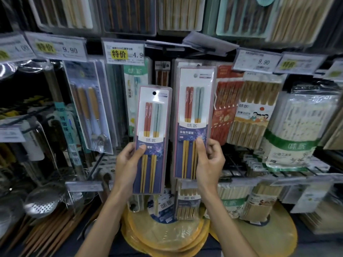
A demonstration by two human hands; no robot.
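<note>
Plastic-sleeved chopstick pack [152, 123], long axis upright, rises from the left grip [128, 164] clasping its lower half, below the yellow price tag [123, 52]; right grip [209, 160] clasps the twin pack [194, 108], down-right of that tag.

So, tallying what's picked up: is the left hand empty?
No, the left hand grips the left pack of chopsticks, thumb on its front; the right hand grips the right pack.

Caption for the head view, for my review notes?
In front of a shop's utensil rack, the left hand holds one chopstick pack and the right hand holds a matching second pack.
</note>
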